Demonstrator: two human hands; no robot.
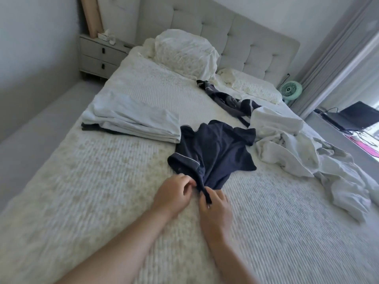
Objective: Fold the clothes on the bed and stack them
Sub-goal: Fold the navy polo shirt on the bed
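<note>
From the head camera, both forearms are cut off at the bottom edge. The left hand [174, 193] and right hand [215, 206] pinch the near edge of the crumpled navy white-piped pyjama shirt [213, 152]; the fingertips there are blurred. It lies mid-bed [102, 201], long axis running 6 to 12 o'clock. Folded white stack [131, 117] sits at 10 o'clock.

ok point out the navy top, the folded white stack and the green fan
navy top [215, 152], head view, middle of its body
folded white stack [133, 117], head view, top layer
green fan [290, 90], head view, front grille
</note>
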